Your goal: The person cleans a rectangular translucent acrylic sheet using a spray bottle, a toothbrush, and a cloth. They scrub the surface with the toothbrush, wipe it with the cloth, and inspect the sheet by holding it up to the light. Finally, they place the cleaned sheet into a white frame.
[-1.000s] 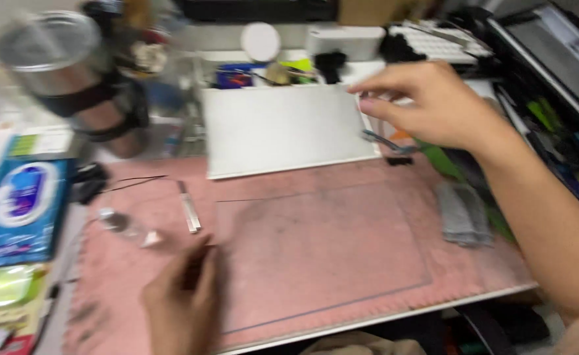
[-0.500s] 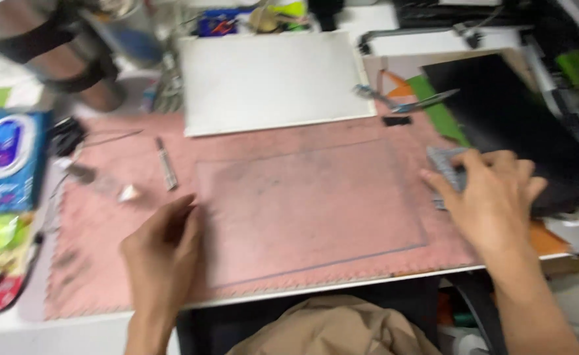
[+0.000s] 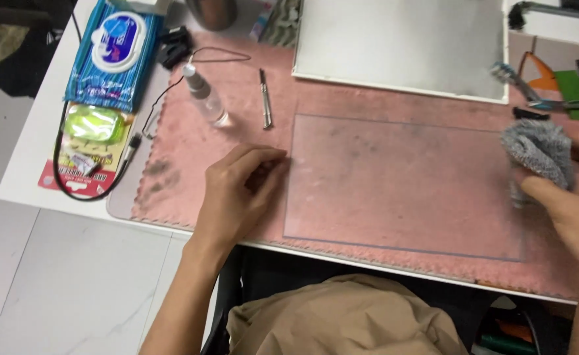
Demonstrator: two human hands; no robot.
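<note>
Left hand: the left hand [image 3: 240, 194] lies knuckles up on the pink mat [image 3: 394, 105], its fingers [image 3: 263, 158] bent and pressing at the left edge of the clear sheet [image 3: 404, 177]; they grasp nothing, and seem placed there to keep the sheet from sliding.
Right hand: the right hand [image 3: 575, 207] has its fingers clenched round a bunched grey cloth [image 3: 539, 152], held against the sheet's right end, a wiping grip by the look of it.
Clear sheet: a transparent rectangle lying flat in the middle of the mat, between the two hands; its long axis runs left to right across the person's front, slightly tilted in view, short edges facing each hand.
Mat: covers the white tabletop [image 3: 43, 141] under the work, likely as a soft bed for the sheet.
Pale panel: a larger grey-white panel [image 3: 401, 43] lies just beyond the sheet, parallel to it.
Within reach on the left: a small spray bottle [image 3: 204, 95] lying down, a slim metal tool [image 3: 265, 98], a blue wipes pack [image 3: 118, 52].
</note>
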